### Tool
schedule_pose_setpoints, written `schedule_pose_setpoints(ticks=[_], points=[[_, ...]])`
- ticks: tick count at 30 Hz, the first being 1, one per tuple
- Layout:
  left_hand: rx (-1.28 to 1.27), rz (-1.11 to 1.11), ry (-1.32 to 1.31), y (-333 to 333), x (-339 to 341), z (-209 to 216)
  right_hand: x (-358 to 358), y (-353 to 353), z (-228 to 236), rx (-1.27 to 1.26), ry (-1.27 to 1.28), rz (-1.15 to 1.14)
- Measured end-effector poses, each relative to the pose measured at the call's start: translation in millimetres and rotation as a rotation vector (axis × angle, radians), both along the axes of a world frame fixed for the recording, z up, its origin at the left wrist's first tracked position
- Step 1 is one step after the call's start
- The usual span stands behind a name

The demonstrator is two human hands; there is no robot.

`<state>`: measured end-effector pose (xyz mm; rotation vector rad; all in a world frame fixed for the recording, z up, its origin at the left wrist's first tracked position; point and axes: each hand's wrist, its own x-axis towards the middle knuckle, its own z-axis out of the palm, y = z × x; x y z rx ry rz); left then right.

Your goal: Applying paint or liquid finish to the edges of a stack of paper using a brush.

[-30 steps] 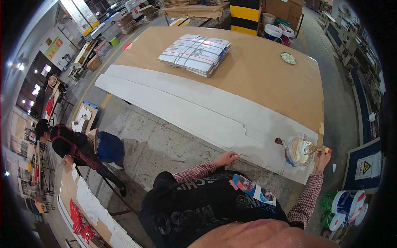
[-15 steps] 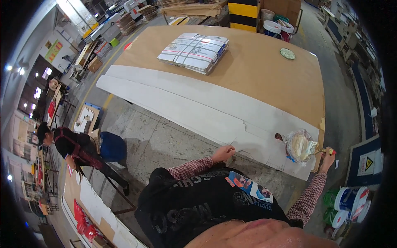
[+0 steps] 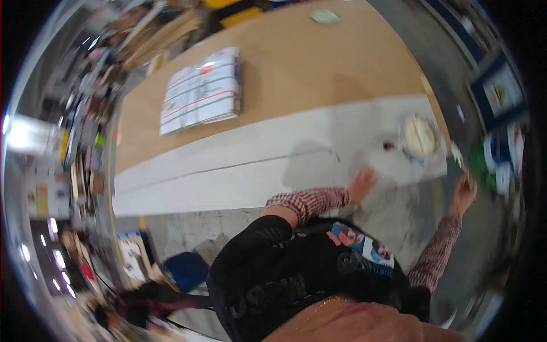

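My right hand (image 3: 465,194) is closed round the handle of a brush (image 3: 457,155) with a whitish head, held just off the table's right end. Left of the brush stands a round bowl (image 3: 420,137) of cream-coloured paste, its rim wrapped in clear plastic. A small dark brown knob-like piece (image 3: 389,146) lies beside the bowl. My left hand (image 3: 362,186) is open, fingers spread, at the near edge of the white sheets (image 3: 250,165); blur hides whether it touches them. These long sheets lie overlapping along the near side of the brown-topped table (image 3: 307,68).
A strapped stack of white printed packs (image 3: 202,91) rests on the table's far left part. Beyond it is a pale green round piece (image 3: 325,16). Buckets (image 3: 501,157) and a blue cabinet (image 3: 498,88) stand on the right. At lower left, a person (image 3: 142,305) bends near a blue bin (image 3: 186,271).
The view has turned and is blurred. My right hand has lifted the brush out of the bowl and away to the right. My left hand has moved right, and its fingers have spread.
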<state>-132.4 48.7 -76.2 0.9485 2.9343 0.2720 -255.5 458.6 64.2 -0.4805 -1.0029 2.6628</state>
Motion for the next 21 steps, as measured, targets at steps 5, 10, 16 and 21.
schedule_pose_setpoints(ticks=[5,10,16,21], points=[[-0.091,0.083,0.017,2,-24,2,77,-84,21,-0.069,0.104,0.018],[-0.022,0.043,-0.044,22,-41,14,153,-117,9,-0.054,0.087,-0.186],[-0.139,-0.044,-0.039,29,-48,28,209,-138,-22,0.051,-0.023,-0.375],[-0.201,-0.121,-0.075,20,-57,31,224,-158,-46,0.081,-0.062,-0.355]])
